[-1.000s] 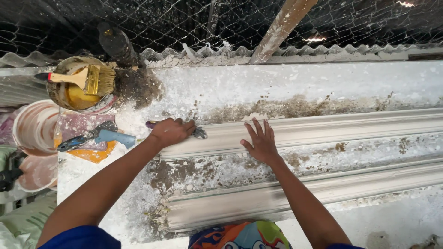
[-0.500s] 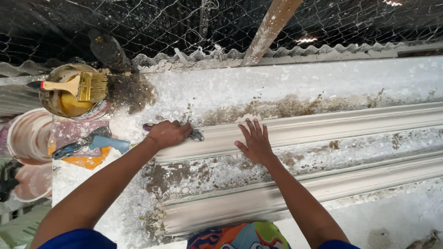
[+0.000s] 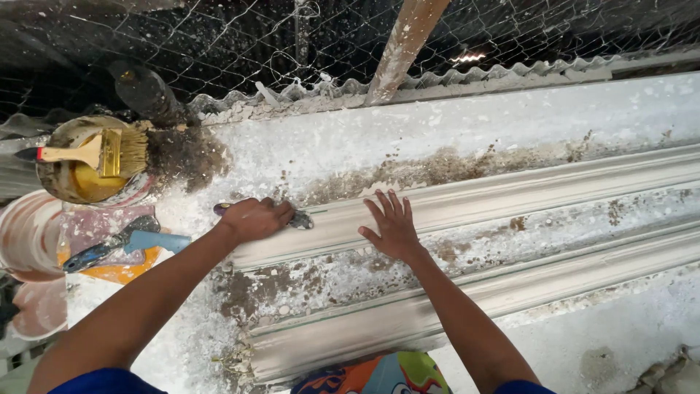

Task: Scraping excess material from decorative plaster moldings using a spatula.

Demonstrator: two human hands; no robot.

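My left hand (image 3: pixel 255 218) is closed around a small scraper (image 3: pixel 299 219) with a purple handle end, its blade at the left end of a long white plaster moulding strip (image 3: pixel 510 197). My right hand (image 3: pixel 391 228) lies flat with fingers spread on the same strip, a little to the right. A second moulding strip (image 3: pixel 467 299) runs parallel below it. Both rest on a white, plaster-crusted workbench (image 3: pixel 474 124) with brown stains.
At the left stands a tin (image 3: pixel 80 175) with a yellow paintbrush (image 3: pixel 102 152) across it, a blue-handled tool (image 3: pixel 124 244), and round white buckets (image 3: pixel 25 233). Wire mesh (image 3: pixel 240 44), a wooden post (image 3: pixel 405 44) and corrugated sheet edge line the back.
The view has shifted slightly; both hands stay on the upper moulding strip, the left still holding the scraper at its end.
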